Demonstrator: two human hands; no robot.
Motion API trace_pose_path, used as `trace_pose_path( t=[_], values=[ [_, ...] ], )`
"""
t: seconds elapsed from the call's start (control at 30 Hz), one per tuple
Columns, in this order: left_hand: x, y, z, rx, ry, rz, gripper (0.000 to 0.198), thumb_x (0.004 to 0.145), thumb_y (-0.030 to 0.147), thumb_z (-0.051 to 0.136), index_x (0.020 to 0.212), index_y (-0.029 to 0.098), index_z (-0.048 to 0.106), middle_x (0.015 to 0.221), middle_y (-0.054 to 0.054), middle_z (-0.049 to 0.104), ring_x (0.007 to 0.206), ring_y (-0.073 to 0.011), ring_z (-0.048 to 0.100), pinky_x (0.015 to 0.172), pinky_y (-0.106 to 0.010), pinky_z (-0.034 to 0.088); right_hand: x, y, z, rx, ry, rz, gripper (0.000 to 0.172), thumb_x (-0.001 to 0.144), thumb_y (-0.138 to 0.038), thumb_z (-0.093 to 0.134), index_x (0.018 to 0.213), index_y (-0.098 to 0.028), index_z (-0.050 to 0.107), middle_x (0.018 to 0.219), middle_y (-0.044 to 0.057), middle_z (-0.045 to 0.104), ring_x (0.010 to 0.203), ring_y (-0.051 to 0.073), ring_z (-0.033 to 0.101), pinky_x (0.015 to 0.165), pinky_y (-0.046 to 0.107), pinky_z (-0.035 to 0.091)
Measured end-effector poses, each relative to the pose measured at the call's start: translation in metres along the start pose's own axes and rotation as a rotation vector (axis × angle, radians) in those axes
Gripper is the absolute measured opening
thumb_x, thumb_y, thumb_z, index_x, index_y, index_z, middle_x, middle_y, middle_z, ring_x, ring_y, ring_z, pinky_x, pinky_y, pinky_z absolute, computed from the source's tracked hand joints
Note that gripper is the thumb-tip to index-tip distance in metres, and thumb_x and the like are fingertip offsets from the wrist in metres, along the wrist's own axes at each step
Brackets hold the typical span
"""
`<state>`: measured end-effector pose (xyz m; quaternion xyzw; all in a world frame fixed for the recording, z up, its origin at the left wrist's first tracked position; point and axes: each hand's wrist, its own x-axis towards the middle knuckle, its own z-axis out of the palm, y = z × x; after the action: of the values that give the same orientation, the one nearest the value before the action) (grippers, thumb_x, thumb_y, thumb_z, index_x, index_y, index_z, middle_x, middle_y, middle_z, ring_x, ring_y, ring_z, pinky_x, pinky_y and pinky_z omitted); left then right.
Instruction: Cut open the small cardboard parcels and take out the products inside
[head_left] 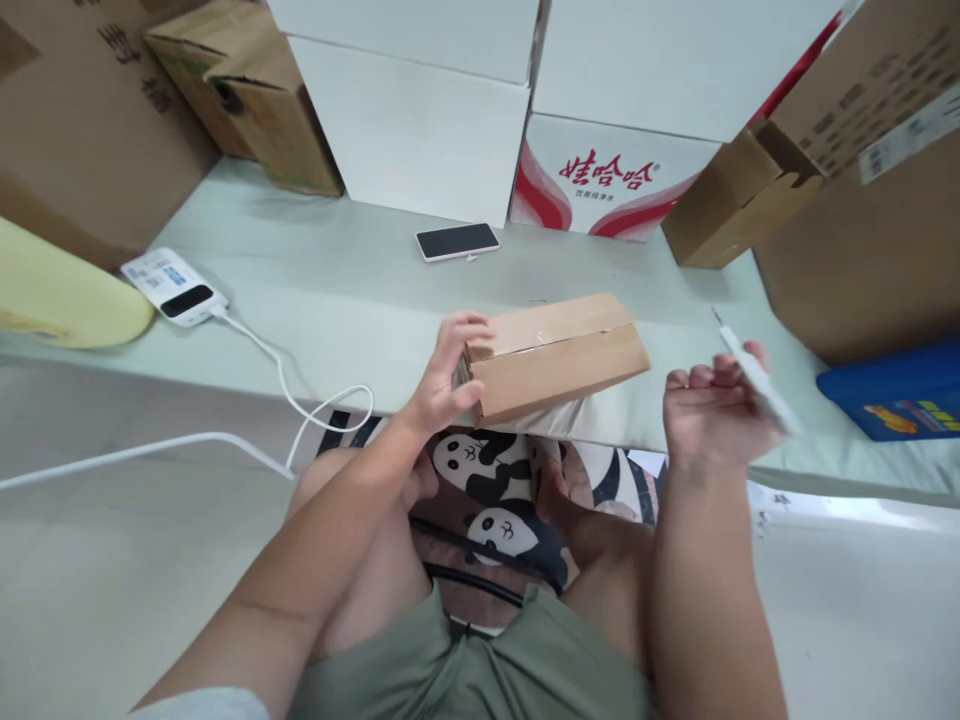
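A small brown cardboard box (pixel 559 365) lies at the front edge of the covered table, tilted slightly, with a seam along its top that looks closed. My left hand (pixel 450 375) grips its left end, fingers on top and thumb on the near side. Off to the right of the box, my right hand (pixel 716 405) is raised with its palm partly turned up. Its fingers hold a slim white tool (pixel 757 380) with a thin pointed metal tip, slightly blurred. The tip points up and to the left, apart from the box.
Behind the box lies a phone (pixel 457 241). White cartons (pixel 412 130) and brown boxes (pixel 281 120) line the back. On the left, a white device (pixel 176 285) trails a white cable (pixel 281 375). At right sits a blue package (pixel 896 390). Below is a panda-patterned mat (pixel 499 530).
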<state>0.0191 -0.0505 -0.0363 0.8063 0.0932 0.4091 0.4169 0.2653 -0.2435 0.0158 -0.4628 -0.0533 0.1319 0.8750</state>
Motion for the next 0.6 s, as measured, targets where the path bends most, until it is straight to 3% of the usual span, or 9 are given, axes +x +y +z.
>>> trace_pose_path(
  t=[0.07, 0.17, 0.3, 0.5, 0.6],
  values=[
    [-0.003, -0.007, 0.008, -0.101, 0.096, -0.099, 0.065, 0.086, 0.073, 0.056, 0.136, 0.034, 0.044, 0.134, -0.009, 0.044, 0.127, -0.0309, 0.047, 0.109, -0.05, 0.045, -0.012, -0.011, 0.009, 0.121, -0.029, -0.032, 0.034, 0.061, -0.023, 0.057, 0.094, -0.024, 0.06, 0.071, -0.009, 0.059, 0.052, 0.007, 0.048, 0.054, 0.023, 0.042],
    [-0.006, -0.009, 0.017, -0.222, 0.069, -0.181, 0.068, 0.084, 0.066, 0.063, 0.138, 0.033, 0.036, 0.128, -0.007, 0.045, 0.116, -0.027, 0.05, 0.102, -0.044, 0.048, -0.028, -0.018, 0.02, 0.067, -0.11, -0.081, 0.023, 0.064, -0.024, 0.067, 0.085, -0.024, 0.058, 0.059, -0.011, 0.049, 0.049, 0.008, 0.045, 0.051, 0.023, 0.041],
    [-0.006, 0.0, 0.022, -0.291, 0.07, -0.208, 0.057, 0.085, 0.049, 0.061, 0.133, 0.031, 0.037, 0.123, -0.006, 0.047, 0.108, -0.024, 0.051, 0.098, -0.041, 0.049, -0.048, -0.015, 0.034, -0.09, -0.268, -0.174, 0.025, 0.071, -0.041, 0.07, 0.09, -0.026, 0.062, 0.054, -0.01, 0.051, 0.044, 0.01, 0.043, 0.047, 0.024, 0.039],
    [-0.004, 0.005, 0.026, -0.275, 0.167, -0.246, 0.049, 0.078, 0.038, 0.056, 0.124, 0.028, 0.044, 0.118, -0.006, 0.049, 0.107, -0.0255, 0.05, 0.098, -0.044, 0.048, -0.07, 0.0, 0.043, -0.308, -0.539, -0.238, 0.027, 0.074, -0.037, 0.078, 0.095, -0.025, 0.066, 0.064, -0.005, 0.057, 0.055, 0.011, 0.052, 0.051, 0.024, 0.038],
    [-0.004, 0.005, 0.026, -0.209, 0.159, -0.229, 0.045, 0.081, 0.041, 0.054, 0.123, 0.027, 0.044, 0.119, -0.007, 0.049, 0.11, -0.0266, 0.051, 0.1, -0.044, 0.047, -0.073, 0.006, 0.037, -0.471, -0.574, -0.288, 0.018, 0.083, -0.038, 0.072, 0.093, -0.023, 0.07, 0.067, -0.003, 0.055, 0.057, 0.011, 0.05, 0.054, 0.027, 0.039]
  ],
)
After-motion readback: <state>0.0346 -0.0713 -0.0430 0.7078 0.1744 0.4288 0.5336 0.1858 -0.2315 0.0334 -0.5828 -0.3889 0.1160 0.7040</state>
